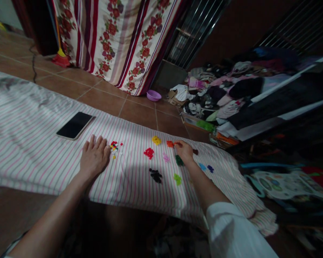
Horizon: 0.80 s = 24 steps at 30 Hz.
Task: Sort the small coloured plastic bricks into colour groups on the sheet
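Note:
My left hand lies flat on the striped cloth, fingers stretched out. Just right of it is a small mixed heap of red, white and yellow pieces. Over to the right, my right hand pinches at the edge of the orange pile; what is between its fingertips is too small to make out. Sorted by colour around it are little piles: yellow, red, pink, dark green, black, lime green, light blue and dark blue. Brown pieces show beyond my right hand.
A phone rests on the cloth left of my left hand. Past the cloth, a purple basin and a broom stand on the tiled floor near a flowered curtain. Heaped clothes fill the right background.

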{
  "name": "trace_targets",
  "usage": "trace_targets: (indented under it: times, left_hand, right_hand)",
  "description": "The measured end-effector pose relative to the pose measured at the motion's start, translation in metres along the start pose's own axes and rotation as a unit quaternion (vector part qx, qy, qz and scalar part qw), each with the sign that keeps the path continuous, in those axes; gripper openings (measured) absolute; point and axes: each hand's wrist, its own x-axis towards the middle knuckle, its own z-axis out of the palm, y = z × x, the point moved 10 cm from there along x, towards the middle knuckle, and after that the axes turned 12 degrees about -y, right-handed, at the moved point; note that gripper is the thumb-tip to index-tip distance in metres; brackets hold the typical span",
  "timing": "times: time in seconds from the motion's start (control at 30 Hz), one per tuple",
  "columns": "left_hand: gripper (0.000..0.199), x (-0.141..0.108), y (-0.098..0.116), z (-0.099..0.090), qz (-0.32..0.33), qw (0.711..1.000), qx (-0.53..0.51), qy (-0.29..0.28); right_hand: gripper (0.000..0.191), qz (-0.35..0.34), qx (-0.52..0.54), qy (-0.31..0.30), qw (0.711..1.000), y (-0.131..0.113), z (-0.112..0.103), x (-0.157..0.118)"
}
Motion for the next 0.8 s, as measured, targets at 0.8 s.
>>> trace_targets:
  times: [0.8]
  left_hand:
    - [0.056,0.005,0.001,-0.003,-0.013,1.0,0.004,0.005]
  right_hand:
    - [0.017,0.002,-0.04,-0.015,0.999,-0.001,0.01,0.029]
